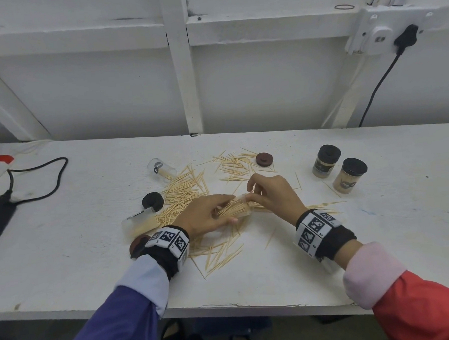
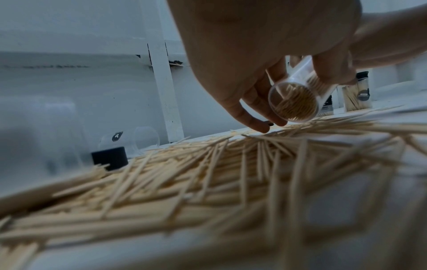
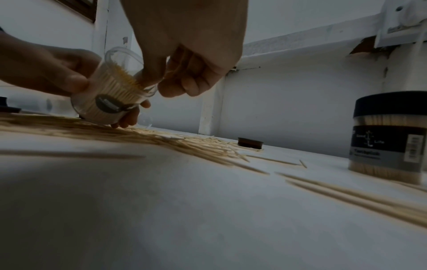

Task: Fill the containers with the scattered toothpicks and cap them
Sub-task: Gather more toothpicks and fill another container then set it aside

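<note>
Left hand (image 1: pixel 202 217) gripping tilted toothpick-filled container (image 3: pixel 110 95), right hand (image 1: pixel 274 193) fingers pinching toothpicks at its mouth

Foreground toothpicks (image 2: pixel 161 210) blurred

- Held container (image 1: pixel 236 208) lies at the table's (image 1: pixel 378 252) centre, amid scattered toothpicks (image 1: pixel 183 192).
- Two capped containers (image 1: pixel 326 164) stand at two o'clock.
- Empty container (image 1: pixel 162 167) lies at eleven o'clock.
</note>
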The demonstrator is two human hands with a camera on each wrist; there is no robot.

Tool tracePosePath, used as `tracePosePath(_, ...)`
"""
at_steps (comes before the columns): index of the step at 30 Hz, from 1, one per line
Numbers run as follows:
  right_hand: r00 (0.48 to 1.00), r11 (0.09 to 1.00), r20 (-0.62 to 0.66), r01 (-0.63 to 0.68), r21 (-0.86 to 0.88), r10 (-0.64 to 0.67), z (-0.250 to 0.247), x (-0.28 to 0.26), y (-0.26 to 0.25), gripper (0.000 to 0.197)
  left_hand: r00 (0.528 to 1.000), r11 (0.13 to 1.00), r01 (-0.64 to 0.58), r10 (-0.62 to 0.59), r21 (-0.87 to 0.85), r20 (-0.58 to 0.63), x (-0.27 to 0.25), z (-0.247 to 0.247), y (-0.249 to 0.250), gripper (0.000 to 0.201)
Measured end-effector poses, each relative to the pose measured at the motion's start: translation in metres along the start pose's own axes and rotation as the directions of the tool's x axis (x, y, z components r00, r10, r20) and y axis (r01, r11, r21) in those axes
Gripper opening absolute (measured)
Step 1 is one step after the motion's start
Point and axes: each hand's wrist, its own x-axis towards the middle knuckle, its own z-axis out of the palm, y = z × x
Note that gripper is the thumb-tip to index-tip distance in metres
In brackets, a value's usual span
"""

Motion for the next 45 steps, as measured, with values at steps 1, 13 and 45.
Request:
tracePosePath(1,0.999,0.999,0.008,0.037,0.030,-0.037,0.001,0.000,0.000,0.017,1.000,1.000,0.006,-0.006,0.000,-0.004,0.000,0.000,0.000,0.083)
tracePosePath(13,0.993,0.992,0.005,0.118,0.039,-0.118,-0.004,-0.002,0.013,0.020,0.998,0.997,0.042,-0.045,-0.070,-0.037,-0.001,-0.001,-0.005,0.078)
tracePosePath(45,0.927,0.870,0.354,0.070,-0.488,0.124,-0.006,0.003,0.029,0.023,0.981,0.980,0.176,-0.167,0.093,-0.098,-0.002,-0.007,-0.004,0.065)
